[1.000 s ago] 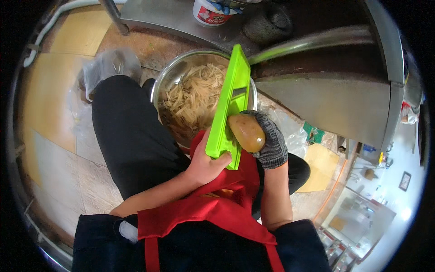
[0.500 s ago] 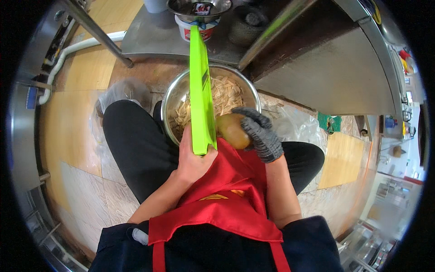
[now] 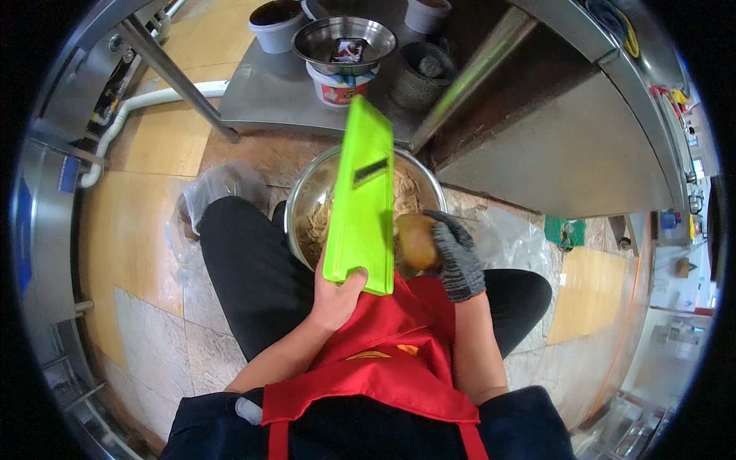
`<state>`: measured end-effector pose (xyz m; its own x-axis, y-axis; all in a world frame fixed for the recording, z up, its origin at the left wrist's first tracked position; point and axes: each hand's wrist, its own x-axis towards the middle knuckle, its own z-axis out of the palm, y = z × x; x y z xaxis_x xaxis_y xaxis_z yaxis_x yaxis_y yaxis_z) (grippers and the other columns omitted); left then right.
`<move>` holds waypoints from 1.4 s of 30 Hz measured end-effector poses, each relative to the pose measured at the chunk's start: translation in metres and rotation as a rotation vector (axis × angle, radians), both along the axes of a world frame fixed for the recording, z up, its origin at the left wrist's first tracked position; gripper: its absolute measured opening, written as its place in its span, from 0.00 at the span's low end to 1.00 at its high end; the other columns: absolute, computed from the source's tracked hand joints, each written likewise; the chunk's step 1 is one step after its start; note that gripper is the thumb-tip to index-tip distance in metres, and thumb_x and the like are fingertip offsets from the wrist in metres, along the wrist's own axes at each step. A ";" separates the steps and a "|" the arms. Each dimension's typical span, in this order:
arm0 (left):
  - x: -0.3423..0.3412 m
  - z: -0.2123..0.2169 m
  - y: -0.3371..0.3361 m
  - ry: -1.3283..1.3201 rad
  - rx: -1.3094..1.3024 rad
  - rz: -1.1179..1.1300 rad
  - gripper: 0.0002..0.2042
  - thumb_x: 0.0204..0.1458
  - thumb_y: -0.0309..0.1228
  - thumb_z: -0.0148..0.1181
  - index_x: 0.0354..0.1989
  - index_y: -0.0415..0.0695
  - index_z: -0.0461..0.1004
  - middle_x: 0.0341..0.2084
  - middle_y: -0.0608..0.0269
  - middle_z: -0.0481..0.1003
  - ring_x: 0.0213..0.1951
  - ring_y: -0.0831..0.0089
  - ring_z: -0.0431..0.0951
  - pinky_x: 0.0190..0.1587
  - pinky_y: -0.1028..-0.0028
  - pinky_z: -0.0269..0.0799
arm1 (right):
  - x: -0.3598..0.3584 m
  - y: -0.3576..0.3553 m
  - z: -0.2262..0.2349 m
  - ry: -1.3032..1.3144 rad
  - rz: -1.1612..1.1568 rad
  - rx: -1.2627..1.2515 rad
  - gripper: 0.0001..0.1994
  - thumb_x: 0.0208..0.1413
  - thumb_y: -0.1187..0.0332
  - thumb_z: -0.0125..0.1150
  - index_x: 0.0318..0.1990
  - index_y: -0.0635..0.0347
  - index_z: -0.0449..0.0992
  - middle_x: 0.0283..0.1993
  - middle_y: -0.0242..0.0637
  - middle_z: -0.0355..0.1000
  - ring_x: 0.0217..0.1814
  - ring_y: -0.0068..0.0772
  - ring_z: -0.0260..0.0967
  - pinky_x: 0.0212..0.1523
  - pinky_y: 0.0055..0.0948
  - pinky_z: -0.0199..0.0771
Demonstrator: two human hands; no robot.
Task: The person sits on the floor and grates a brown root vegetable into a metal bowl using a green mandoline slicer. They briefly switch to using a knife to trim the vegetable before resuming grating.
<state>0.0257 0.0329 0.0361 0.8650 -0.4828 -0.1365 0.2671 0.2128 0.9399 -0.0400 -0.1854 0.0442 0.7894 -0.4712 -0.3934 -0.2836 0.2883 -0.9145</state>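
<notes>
1. Head view: the near end of a green slicer [image 3: 362, 222] is gripped by the bare left hand [image 3: 336, 303], with the thumb laid on its face and the other fingers mostly hidden.
2. The right hand [image 3: 458, 261], covered by a grey knit glove, is curled around a brown, rounded vegetable [image 3: 418, 241]. It is held just right of the slicer; whether the two touch cannot be told.
3. Both forearms are reached forward from the near edge, over a red apron [image 3: 376, 345].
4. The slicer is held tilted over a large steel bowl [image 3: 423, 163], in which pale shreds [image 3: 406, 192] are partly hidden.
5. A red printed label is borne by a white bucket [image 3: 328, 92] on the far shelf [image 3: 261, 96]; its print is too small to be read.
6. Counted: one slicer, one held vegetable, two steel bowls (the smaller bowl [image 3: 313, 40] is set on the labelled bucket), three pale containers counting that bucket, and one dark stone mortar [image 3: 410, 88] at far right.
</notes>
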 end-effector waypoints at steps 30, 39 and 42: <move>-0.044 -0.062 -0.018 0.852 -0.278 0.046 0.20 0.50 0.14 0.50 0.53 0.38 0.67 0.46 0.58 0.73 0.49 0.64 0.73 0.52 0.62 0.69 | 0.040 0.040 0.044 0.204 0.424 -1.072 0.26 0.54 0.52 0.61 0.53 0.64 0.70 0.38 0.55 0.76 0.38 0.53 0.76 0.40 0.43 0.77; -0.047 -0.053 -0.017 0.714 -0.045 -0.014 0.27 0.48 0.15 0.48 0.60 0.37 0.61 0.50 0.61 0.69 0.51 0.69 0.70 0.55 0.71 0.66 | 0.137 -0.047 -0.059 0.507 0.350 -1.108 0.31 0.58 0.41 0.48 0.57 0.57 0.64 0.44 0.58 0.75 0.47 0.63 0.72 0.48 0.52 0.72; -0.030 -0.037 -0.022 0.756 -0.053 -0.037 0.21 0.49 0.19 0.53 0.54 0.36 0.67 0.45 0.61 0.73 0.47 0.71 0.72 0.52 0.71 0.68 | 0.188 -0.100 -0.096 0.623 0.327 -1.207 0.31 0.55 0.42 0.50 0.52 0.63 0.67 0.45 0.60 0.74 0.49 0.64 0.71 0.49 0.51 0.71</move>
<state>-0.0042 0.0112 -0.0007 0.5285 -0.5318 -0.6617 0.8422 0.2310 0.4871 0.1477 -0.2851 -0.0523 0.7756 -0.5971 -0.2048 -0.6312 -0.7350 -0.2478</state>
